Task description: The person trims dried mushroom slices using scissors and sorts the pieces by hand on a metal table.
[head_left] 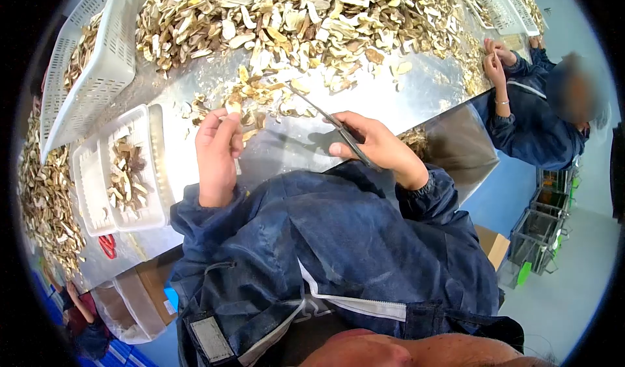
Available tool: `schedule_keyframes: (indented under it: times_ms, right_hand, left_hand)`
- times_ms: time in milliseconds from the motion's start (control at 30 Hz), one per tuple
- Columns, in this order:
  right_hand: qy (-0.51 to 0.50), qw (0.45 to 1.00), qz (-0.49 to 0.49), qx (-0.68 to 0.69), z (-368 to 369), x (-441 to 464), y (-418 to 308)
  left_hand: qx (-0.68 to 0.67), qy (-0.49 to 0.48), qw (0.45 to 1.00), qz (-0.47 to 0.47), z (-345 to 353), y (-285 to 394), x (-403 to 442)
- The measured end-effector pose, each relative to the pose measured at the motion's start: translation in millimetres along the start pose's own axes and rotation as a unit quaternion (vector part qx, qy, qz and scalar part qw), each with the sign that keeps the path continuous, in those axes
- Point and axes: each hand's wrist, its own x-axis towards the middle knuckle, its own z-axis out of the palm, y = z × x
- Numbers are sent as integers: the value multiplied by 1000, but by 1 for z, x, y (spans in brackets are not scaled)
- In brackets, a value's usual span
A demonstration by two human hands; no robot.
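My left hand [218,149] pinches a small pale dried mushroom slice [233,106] between thumb and fingertips. In my right hand [377,144] is a knife [352,141], a slim dark tool whose narrow grey end points up and left over the metal table. The tip lies above a loose scatter of mushroom slices [263,93]. Beyond both hands, a large heap of dried mushroom slices [293,15] spreads across the table [286,149]. Close to my left hand stands a white plastic tray [158,201] with some slices in it.
A white perforated basket [107,84] stands tilted at the left, beside another mushroom pile [49,204]. Red-handled scissors [107,246] lie by the tray. A co-worker [534,113] works at the right; another person [84,324] is at lower left. A plastic-lined box [456,149] sits below the table edge.
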Motion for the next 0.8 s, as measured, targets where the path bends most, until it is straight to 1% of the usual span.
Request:
schedule_keyframes:
  times_ms: [100,200,233,333,467,567,667,733,767,800]
  right_hand:
    - [19,989,-84,-120,3,0,-2]
    - [43,986,-77,-142,11,-2,-4]
    - [52,983,-94,-149,12,-1,-2]
    - [63,981,-80,-164,12,-4,-7]
    - [78,974,-104,-185,12,-7,2]
    - [72,973,-102,-195,14,-10,5]
    - [62,974,-97,-193,19,-13,6]
    - [50,975,-99,-192,22,-12,14]
    - [55,980,-102,-161,22,-12,16]
    - [59,984,-106,-129,21,-12,18]
  left_hand:
    - [21,-52,998,-28,13,-9,4]
    - [58,-91,993,-42,33,-15,2]
    - [65,-98,992,-49,39,-18,0]
    - [88,-117,987,-74,47,-24,-2]
    - [132,-138,977,-93,49,-26,-1]
    - [112,-145,976,-121,50,-28,1]
    - [90,-133,973,-166,50,-27,2]
    - [100,-140,969,-180,50,-25,3]
    - [105,-142,966,-187,50,-24,3]
    - [78,-149,967,-192,49,-23,3]
